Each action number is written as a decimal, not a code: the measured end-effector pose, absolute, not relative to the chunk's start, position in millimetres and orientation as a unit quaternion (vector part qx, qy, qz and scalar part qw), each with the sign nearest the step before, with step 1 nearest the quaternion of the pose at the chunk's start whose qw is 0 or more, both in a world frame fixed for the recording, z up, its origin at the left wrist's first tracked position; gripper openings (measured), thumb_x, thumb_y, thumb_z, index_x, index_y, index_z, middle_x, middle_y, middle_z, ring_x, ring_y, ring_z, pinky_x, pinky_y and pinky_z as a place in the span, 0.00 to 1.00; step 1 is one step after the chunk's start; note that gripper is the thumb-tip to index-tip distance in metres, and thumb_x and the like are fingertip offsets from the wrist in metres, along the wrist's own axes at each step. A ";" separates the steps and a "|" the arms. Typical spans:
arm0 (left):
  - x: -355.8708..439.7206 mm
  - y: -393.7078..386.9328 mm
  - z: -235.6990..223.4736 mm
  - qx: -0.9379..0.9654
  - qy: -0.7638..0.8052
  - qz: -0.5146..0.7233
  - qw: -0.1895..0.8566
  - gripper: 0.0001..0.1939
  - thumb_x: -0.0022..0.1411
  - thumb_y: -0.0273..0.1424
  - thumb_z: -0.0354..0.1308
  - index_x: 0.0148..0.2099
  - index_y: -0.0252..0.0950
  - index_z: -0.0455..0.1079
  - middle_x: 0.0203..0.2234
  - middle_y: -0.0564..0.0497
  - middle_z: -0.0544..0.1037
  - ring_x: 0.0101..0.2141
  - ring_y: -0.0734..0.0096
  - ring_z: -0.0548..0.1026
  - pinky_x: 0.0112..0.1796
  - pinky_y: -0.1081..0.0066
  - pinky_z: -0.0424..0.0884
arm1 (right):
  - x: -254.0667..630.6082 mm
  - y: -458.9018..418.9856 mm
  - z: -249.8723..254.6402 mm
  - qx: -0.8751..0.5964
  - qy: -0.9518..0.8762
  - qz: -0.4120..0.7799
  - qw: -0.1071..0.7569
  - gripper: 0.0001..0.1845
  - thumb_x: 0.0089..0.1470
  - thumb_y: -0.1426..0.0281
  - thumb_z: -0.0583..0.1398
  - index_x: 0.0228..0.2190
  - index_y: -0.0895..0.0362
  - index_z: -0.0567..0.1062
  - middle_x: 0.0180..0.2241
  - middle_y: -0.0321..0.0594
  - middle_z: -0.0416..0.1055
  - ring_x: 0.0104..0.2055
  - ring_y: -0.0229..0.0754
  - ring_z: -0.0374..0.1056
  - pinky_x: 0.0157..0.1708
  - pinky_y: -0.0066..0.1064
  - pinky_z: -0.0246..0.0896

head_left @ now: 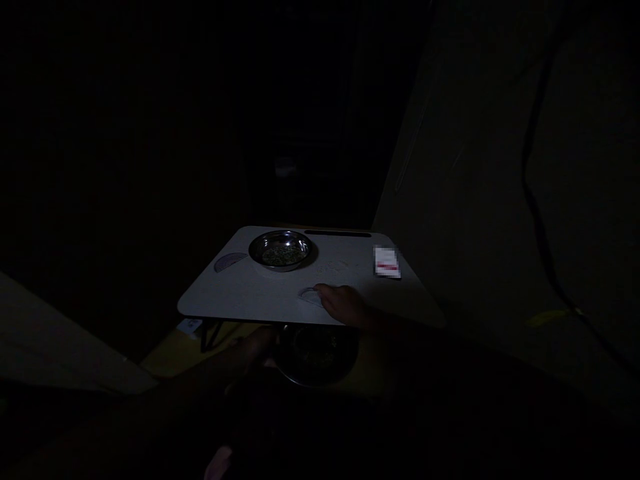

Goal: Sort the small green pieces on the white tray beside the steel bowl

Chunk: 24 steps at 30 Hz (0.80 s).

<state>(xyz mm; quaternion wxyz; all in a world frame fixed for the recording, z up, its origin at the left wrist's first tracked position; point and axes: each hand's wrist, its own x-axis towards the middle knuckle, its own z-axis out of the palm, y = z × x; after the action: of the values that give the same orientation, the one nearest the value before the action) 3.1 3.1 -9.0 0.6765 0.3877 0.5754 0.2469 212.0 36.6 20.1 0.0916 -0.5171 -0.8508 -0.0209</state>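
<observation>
My right hand (345, 305) is closed on a clear, flat plastic piece (310, 296), perhaps half-round, whose kind I cannot make out. It rests on the white tabletop (250, 293) near the front edge. Beneath that edge, my left hand (263, 341) grips the left rim of a dark metal bowl (317, 360); some bits seem to lie inside, dimly lit. Pale crumbs or grains (333, 267) are scattered on the tabletop just beyond my right hand. Farther back stands a shiny steel bowl (280, 250) with small greenish pieces in it.
A purplish half-round piece (229, 261) lies at the table's left. On the right is a white packet (387, 261) with a red band, blurred out. A dark slot (337, 233) runs along the back edge. A wall and a hanging cable (533, 193) are at right.
</observation>
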 end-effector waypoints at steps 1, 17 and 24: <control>2.1 3.1 -9.5 0.388 0.575 0.251 0.675 0.05 0.41 0.24 0.46 0.24 0.32 0.62 0.14 0.52 0.67 0.18 0.72 0.67 0.22 0.72 0.64 | 212.5 39.8 19.9 -0.525 -0.847 -0.020 0.084 0.19 0.53 0.67 0.43 0.47 0.52 0.57 0.36 0.40 0.69 0.35 0.39 0.65 0.33 0.28 0.53; -13.0 5.9 -19.1 0.391 0.597 0.285 0.640 0.04 0.38 0.24 0.47 0.22 0.33 0.60 0.13 0.54 0.65 0.15 0.75 0.64 0.18 0.73 0.62 | 218.0 93.3 19.5 -0.620 -0.781 -0.065 0.042 0.19 0.53 0.69 0.40 0.47 0.55 0.57 0.34 0.45 0.69 0.35 0.42 0.65 0.33 0.31 0.54; -13.8 4.2 -12.5 0.391 0.572 0.283 0.663 0.07 0.37 0.23 0.47 0.25 0.34 0.60 0.13 0.54 0.65 0.15 0.74 0.64 0.18 0.73 0.62 | 227.7 107.5 10.5 -0.634 -0.766 -0.073 0.073 0.18 0.53 0.68 0.40 0.45 0.55 0.59 0.32 0.44 0.70 0.33 0.42 0.65 0.31 0.30 0.54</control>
<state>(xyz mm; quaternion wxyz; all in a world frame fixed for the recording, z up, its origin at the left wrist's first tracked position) -13.8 4.2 -12.5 0.6631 0.3909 0.5719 0.2835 227.7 107.5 10.5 0.0730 -0.6341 -0.7663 -0.0731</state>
